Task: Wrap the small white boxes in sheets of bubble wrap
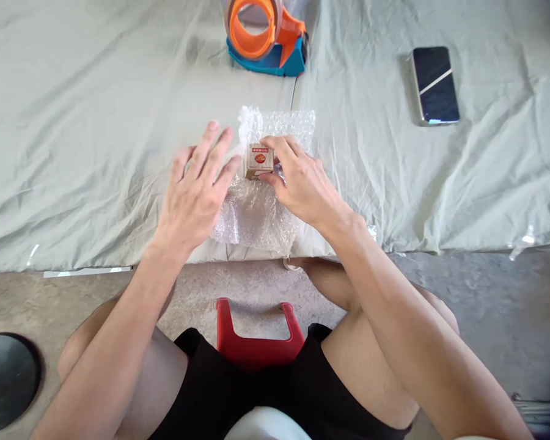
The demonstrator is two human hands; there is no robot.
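A small brown box [259,160] with a red label on top rests on a sheet of bubble wrap [261,217] near the cloth's front edge. My right hand [305,177] grips the box from its right side, thumb at the front corner and fingers at the back. To the left, my left hand [199,189] has its fingers spread and holds nothing; its fingertips are over or beside the left edge of the wrap. The wrap extends behind the box and in front of it.
Behind the wrap stands an orange and blue tape dispenser [288,52]. A dark phone [436,85] lies at the back right on the wrinkled grey cloth [96,122]. Below are a red stool [261,348] and a black round object [7,382] on the floor.
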